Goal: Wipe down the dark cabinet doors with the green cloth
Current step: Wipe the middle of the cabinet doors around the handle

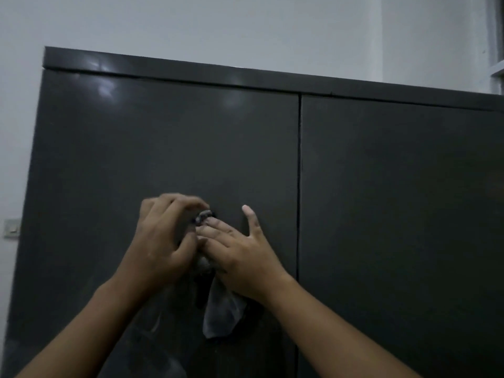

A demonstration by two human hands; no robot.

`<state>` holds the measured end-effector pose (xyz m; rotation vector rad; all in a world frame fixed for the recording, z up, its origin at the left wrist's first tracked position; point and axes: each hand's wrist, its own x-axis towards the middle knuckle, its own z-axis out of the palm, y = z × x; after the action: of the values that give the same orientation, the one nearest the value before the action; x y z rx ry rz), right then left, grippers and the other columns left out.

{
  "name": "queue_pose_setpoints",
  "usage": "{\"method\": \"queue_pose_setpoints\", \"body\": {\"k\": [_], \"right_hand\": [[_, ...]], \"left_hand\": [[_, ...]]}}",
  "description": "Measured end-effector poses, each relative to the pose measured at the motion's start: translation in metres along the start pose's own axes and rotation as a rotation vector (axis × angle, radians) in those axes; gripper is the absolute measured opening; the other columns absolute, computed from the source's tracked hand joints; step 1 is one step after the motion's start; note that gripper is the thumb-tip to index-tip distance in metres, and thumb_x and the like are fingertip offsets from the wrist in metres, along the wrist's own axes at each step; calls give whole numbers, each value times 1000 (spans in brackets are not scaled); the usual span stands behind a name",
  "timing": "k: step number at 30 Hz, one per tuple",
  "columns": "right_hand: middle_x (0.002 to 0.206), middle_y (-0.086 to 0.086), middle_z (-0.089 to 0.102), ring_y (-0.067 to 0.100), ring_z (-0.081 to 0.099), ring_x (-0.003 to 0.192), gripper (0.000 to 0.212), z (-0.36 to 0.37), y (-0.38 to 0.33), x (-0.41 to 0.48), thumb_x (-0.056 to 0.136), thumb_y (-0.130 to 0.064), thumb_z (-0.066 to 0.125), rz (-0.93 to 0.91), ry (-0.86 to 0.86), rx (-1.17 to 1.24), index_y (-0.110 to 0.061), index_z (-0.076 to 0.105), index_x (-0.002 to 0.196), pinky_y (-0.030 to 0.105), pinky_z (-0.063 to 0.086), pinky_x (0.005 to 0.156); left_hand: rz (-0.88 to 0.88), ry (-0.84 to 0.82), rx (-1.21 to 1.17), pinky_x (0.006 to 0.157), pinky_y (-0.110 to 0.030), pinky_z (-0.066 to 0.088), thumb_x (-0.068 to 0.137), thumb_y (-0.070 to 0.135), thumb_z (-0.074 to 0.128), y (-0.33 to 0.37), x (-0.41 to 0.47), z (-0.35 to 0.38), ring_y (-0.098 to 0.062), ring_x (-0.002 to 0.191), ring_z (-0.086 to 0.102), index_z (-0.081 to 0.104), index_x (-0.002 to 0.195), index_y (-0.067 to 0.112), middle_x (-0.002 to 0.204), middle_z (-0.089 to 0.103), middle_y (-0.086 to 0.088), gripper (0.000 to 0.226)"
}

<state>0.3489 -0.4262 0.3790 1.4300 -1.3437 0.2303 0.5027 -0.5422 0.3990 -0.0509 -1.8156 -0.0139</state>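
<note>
A tall dark cabinet fills the view, with a left door (163, 148) and a right door (395, 200) split by a vertical seam. Both hands meet low on the left door. My left hand (161, 236) has curled fingers that grip the bunched top of the cloth (222, 312). My right hand (240, 249) lies over the cloth with fairly straight fingers and the thumb stretched up on the door. The cloth looks pale grey-green in the dim light, and its loose end hangs down below my right hand. Its upper part is hidden between the hands.
A pale wall (191, 25) rises above and to the left of the cabinet. A small wall switch (12, 227) sits at the left edge. Part of a window frame (497, 45) shows at the top right. Faint smears mark the lower left door.
</note>
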Motion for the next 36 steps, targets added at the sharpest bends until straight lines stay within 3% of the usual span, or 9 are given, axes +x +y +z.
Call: {"method": "queue_pose_setpoints", "body": {"k": [5,7,10,13,18,23,26,31,36], "right_hand": [[137,-4,60,15,51,132,53,-23,29,56,78,-17,39,287,254,26,-25,65,124,55,30,109],[135,0,60,19,52,131,55,-29,37,89,78,-10,37,350,291,67,-21,66,123,53,32,109],[135,9,60,27,50,133,56,-29,31,133,77,-3,39,351,273,117,-13,65,125,47,32,112],[129,14,65,32,56,127,58,-18,5,164,77,-12,29,244,217,153,-8,68,121,45,36,107],[121,14,70,33,62,119,50,17,-56,151,81,-18,34,-15,99,231,-7,72,111,37,30,103],[130,7,65,26,52,132,35,48,-94,100,89,-6,57,-292,-78,238,-12,67,122,43,34,111],[128,-1,67,20,54,131,36,48,-76,95,89,-9,53,-356,-21,178,-20,69,120,45,32,111],[123,2,70,23,61,124,45,21,-36,152,80,-6,46,-18,271,118,-17,72,115,44,34,107],[120,7,70,30,60,124,49,7,-41,234,75,0,50,186,314,119,-14,70,118,44,40,102]], "left_hand": [[-163,-10,220,99,-48,35,75,35,49,-42,-18,-30,-26,119,40,53,127,28,129,46,2,52],[-220,-27,268,109,-49,31,77,33,51,-68,-13,-47,-29,127,37,48,134,23,138,42,-5,58],[-242,-62,241,113,-38,23,79,31,49,-99,-14,-65,-27,134,35,44,138,17,143,40,-8,61],[-221,-62,106,110,-29,22,79,25,52,-109,-24,-69,-15,133,34,43,138,19,144,40,-4,60],[-289,96,-140,98,-33,38,79,23,53,-116,-36,-78,-12,115,44,36,124,47,125,45,2,53],[-284,5,27,101,-34,35,81,20,55,-124,-45,-91,-12,118,41,45,134,23,129,46,-2,54],[-355,-101,139,109,-34,26,88,11,62,-135,-51,-103,-24,136,32,38,144,20,147,34,-6,62],[-416,-188,155,116,-35,16,94,13,58,-145,-63,-112,-21,148,14,20,156,24,162,10,3,74],[-335,-113,212,113,-29,18,92,2,57,-157,-65,-111,-28,141,30,30,153,12,160,25,-7,67]]}}
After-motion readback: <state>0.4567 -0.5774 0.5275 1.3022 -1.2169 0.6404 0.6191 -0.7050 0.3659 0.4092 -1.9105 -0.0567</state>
